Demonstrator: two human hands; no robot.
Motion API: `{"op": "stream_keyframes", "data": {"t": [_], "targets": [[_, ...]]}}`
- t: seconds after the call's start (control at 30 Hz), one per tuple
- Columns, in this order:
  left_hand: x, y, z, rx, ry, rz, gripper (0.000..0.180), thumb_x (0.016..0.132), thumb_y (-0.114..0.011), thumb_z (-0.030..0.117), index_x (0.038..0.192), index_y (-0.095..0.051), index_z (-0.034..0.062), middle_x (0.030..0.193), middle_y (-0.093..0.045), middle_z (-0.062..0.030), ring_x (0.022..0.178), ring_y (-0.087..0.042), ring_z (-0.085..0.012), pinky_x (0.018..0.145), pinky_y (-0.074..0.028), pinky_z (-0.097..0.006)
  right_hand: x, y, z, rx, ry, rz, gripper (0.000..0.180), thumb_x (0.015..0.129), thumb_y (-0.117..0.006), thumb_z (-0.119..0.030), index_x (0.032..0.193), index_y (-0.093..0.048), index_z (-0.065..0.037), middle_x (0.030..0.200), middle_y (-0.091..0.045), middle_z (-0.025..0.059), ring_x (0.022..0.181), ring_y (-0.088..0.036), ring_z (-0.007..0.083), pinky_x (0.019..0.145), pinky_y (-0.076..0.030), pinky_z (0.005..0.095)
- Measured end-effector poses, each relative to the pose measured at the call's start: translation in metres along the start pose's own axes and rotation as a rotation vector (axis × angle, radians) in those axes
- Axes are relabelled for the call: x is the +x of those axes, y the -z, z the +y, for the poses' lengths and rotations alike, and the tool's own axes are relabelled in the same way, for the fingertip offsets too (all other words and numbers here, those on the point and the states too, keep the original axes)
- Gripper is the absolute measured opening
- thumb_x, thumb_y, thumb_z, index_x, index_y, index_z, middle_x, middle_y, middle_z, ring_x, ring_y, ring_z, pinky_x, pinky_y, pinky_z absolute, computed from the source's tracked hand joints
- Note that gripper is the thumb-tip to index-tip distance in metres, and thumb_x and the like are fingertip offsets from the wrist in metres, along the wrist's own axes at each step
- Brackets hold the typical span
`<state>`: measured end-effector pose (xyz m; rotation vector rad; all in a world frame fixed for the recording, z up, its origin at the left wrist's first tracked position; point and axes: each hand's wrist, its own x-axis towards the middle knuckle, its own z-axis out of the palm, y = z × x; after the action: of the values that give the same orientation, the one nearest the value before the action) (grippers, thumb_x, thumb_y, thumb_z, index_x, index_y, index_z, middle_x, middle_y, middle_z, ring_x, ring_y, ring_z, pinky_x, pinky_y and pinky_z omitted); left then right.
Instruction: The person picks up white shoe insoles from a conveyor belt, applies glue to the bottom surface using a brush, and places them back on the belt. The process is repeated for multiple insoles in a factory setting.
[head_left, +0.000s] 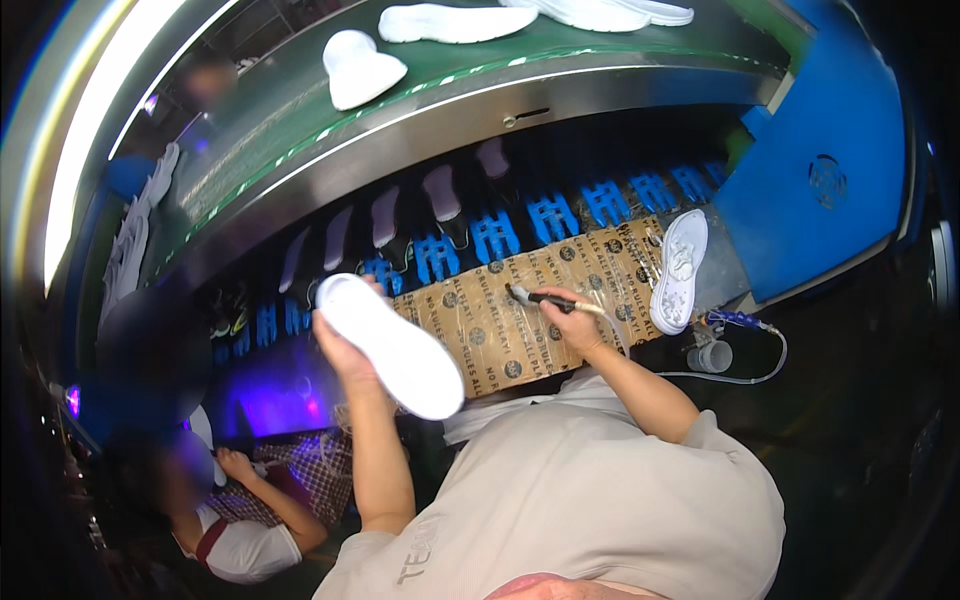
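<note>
Set in a dim workshop, lit from the far left by a bright lamp strip (88, 125), with a cardboard-topped surface (465, 345) spread out before a green conveyor belt (460, 66). In the left grip (345, 348), closed along one edge, holding a white sole (392, 345) over the left end of the cardboard, with a smooth face turned to view. In the right grip (572, 322), pinching a black-handled brush (545, 299) much like a pen, with bristles pointing left, apart from the sole.

Seems partway through brushwork, judging by both things being in hand. Shows no stroke being made on the sole; cannot tell from such glaring white whether coated or bare. Has a second sole (680, 272) lying at the right end, specked or patterned grey, treated or not being impossible to tell. Carries more white soles (455, 24) on the far belt, perhaps left to handle.

Bears repeated dark lettering and round emblems across the cardboard, partly readable through a glossy covering. Shows a dark round mark on the blue housing (830, 225) at far right, and raised-looking letters on the beige shirt (570, 480) nearest.
</note>
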<state>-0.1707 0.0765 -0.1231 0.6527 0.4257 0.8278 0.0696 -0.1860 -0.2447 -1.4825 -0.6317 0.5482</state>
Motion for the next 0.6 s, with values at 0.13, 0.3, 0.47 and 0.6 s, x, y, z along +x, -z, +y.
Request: {"op": "stream_keyframes", "data": {"t": [0.13, 0.3, 0.47, 0.6], "targets": [[-0.053, 0.007, -0.085, -0.189, 0.380, -0.034, 0.082, 0.106, -0.014, 0.066, 0.147, -0.050, 0.0042, 0.124, -0.066, -0.0277, 0.107, -0.070, -0.0382, 0.087, -0.061, -0.052, -0.007, -0.007, -0.038, 0.235, -0.102, 0.061, 0.021, 0.097, -0.070, -0.011, 0.116, -0.073, -0.003, 0.091, -0.068, -0.0022, 0.076, -0.056, 0.0059, 0.070, -0.047, 0.0223], [-0.064, 0.007, -0.104, -0.181, 0.472, -0.060, 0.087, 0.104, -0.010, 0.072, 0.148, -0.048, 0.0069, 0.125, -0.065, -0.0234, 0.108, -0.069, -0.0374, 0.091, -0.060, -0.054, -0.008, -0.020, -0.080, 0.266, -0.110, -0.084, 0.025, 0.096, -0.069, -0.012, 0.119, -0.071, -0.002, 0.089, -0.067, -0.0003, 0.078, -0.057, 0.0069, 0.071, -0.047, 0.0220], [-0.042, -0.004, -0.111, -0.102, 0.403, -0.151, 0.091, 0.101, -0.012, 0.077, 0.151, -0.044, 0.0082, 0.134, -0.063, -0.0190, 0.122, -0.065, -0.0354, 0.102, -0.056, -0.052, -0.003, -0.054, -0.112, 0.215, 0.032, -0.258, 0.026, 0.095, -0.070, -0.006, 0.120, -0.072, 0.000, 0.096, -0.074, 0.0046, 0.080, -0.064, 0.0091, 0.070, -0.052, 0.0243], [-0.043, -0.015, -0.121, -0.148, 0.372, -0.152, 0.083, 0.104, -0.018, 0.073, 0.156, -0.040, 0.0112, 0.149, -0.053, -0.0147, 0.136, -0.055, -0.0307, 0.114, -0.048, -0.045, 0.009, -0.076, -0.123, -0.067, 0.179, -0.197, 0.026, 0.090, -0.072, -0.004, 0.116, -0.076, 0.000, 0.099, -0.078, 0.0113, 0.086, -0.072, 0.0155, 0.072, -0.057, 0.0306]]}}
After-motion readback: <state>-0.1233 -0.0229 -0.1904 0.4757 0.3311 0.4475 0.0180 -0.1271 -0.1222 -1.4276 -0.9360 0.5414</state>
